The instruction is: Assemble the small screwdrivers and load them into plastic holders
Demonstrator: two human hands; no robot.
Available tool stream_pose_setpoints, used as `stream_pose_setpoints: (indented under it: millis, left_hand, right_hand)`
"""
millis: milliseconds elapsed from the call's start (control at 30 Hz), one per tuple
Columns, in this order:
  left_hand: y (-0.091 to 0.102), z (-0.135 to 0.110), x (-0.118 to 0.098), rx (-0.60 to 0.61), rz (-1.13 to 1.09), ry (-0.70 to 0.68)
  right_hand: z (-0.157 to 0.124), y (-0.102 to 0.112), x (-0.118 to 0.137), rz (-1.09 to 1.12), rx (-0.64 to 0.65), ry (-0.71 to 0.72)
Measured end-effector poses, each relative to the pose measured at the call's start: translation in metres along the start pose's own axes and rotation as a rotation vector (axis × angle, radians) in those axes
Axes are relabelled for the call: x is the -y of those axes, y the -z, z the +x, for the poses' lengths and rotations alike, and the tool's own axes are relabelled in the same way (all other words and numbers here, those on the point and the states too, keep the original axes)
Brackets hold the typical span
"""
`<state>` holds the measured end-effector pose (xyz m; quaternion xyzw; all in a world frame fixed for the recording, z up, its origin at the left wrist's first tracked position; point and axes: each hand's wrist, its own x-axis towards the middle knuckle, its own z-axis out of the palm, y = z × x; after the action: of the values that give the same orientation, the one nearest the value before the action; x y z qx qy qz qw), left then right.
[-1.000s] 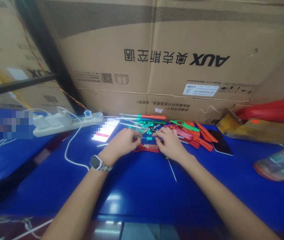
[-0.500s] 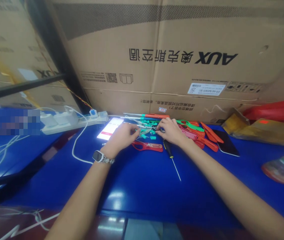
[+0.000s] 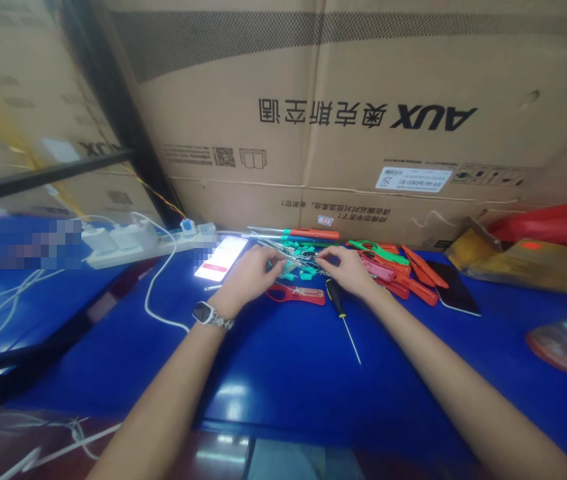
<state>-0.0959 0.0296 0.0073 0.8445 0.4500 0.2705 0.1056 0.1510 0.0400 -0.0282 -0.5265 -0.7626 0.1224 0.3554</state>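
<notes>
My left hand [image 3: 253, 272], with a watch on its wrist, is at the left edge of a pile of small green plastic parts [image 3: 307, 273] and thin wires. Its thumb and forefinger come together there; whatever they hold is too small to make out. Across the pile, my right hand [image 3: 347, 268] has its fingertips pinched, and I cannot make out what is in them. A red lighter casing [image 3: 296, 295] with a clear window lies just below the pile. Close under my right hand rests a black and yellow screwdriver [image 3: 336, 300].
Orange and red casings [image 3: 416, 287] and a green one [image 3: 383, 251] lie right of my hands, beside a dark phone [image 3: 456, 290]. On the left are a lit phone [image 3: 220, 259], a white cable and a power strip [image 3: 123, 252]. A large cardboard box [image 3: 313, 153] stands behind.
My right hand has drawn slightly back from the middle of the pile, and its fingers are more pinched. My left hand has shifted slightly right. The screwdriver and red casing lie as before.
</notes>
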Motion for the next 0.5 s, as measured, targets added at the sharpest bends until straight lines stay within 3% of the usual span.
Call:
stream_pose_setpoints:
  millis: [100,233,367,500]
  left_hand:
    - [-0.002,0.000,-0.001,0.025,0.006,0.002]
    - [-0.004,0.001,-0.002,0.039,0.013,-0.003]
    - [-0.006,0.000,-0.003,0.065,0.014,0.016]
    - [-0.005,-0.001,-0.003,0.075,0.024,0.011]
  right_hand:
    - [0.005,-0.001,-0.006,-0.086,0.031,0.021]
    - [0.020,-0.002,-0.009,-0.207,0.001,-0.052]
    - [0.039,-0.002,-0.006,-0.354,0.147,-0.059]
    - [0.044,0.002,-0.003,-0.353,0.149,-0.024]
